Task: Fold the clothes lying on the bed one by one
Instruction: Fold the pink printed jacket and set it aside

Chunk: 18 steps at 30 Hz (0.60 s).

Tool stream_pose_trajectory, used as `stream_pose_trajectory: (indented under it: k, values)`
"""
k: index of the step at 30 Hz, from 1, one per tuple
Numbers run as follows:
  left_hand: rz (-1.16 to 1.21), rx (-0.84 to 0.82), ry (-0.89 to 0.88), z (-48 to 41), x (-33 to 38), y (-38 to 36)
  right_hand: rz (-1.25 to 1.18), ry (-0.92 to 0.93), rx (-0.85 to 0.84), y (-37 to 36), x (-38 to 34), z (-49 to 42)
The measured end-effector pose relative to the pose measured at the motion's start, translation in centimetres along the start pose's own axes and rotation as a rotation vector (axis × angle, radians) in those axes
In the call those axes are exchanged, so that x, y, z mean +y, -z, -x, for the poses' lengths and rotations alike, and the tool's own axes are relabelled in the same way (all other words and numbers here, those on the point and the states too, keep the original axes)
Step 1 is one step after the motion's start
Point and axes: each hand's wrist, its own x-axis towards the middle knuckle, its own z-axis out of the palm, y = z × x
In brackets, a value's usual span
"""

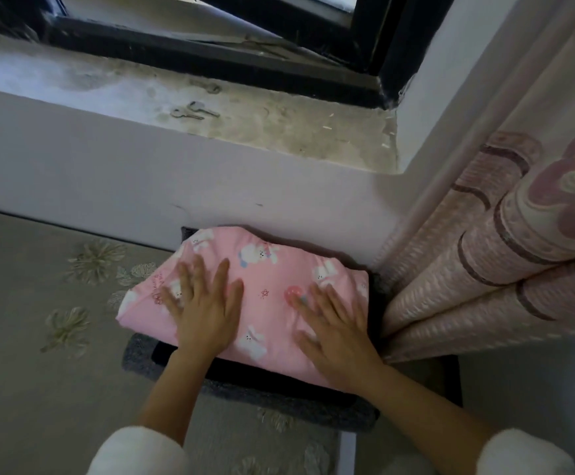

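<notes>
Your left hand and right hand both lie flat, palms down and fingers spread, on the pink bunny-print garment. Neither grasps anything; they press on the cloth. The fingers look slightly blurred, so you are probably smoothing it.

The pink piece is already folded into a thick packet. It sits on top of a stack of dark folded clothes, a black layer over a grey one. The stack is at the far right corner of the bed, against the wall and just beside the curtain. The packet lies a little askew, with its left corner reaching past the stack's left edge.

This looks like the close of one garment: folding done, the piece being set and flattened on the pile. Next, you could square the packet with the layers beneath. Then lift both hands clear without dragging the top fold open. No unfolded clothes show here, so you would have to look elsewhere on the bed for the next piece.
</notes>
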Motion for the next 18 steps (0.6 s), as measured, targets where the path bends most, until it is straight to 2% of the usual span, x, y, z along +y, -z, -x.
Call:
stream_pose_trajectory:
  k: [3,12,18]
  values:
    - [0.000,-0.034,-0.010,-0.1,-0.2,-1.6,0.063,-0.065,-0.089,-1.3,1.3,-0.2]
    - [0.006,0.027,0.028,-0.9,-1.6,-6.9,0.137,-0.076,-0.107,-5.7,3.0,-2.2]
    - [-0.056,-0.044,0.070,-1.7,-1.1,-5.6,0.093,-0.080,-0.183,-3.9,2.6,-2.6]
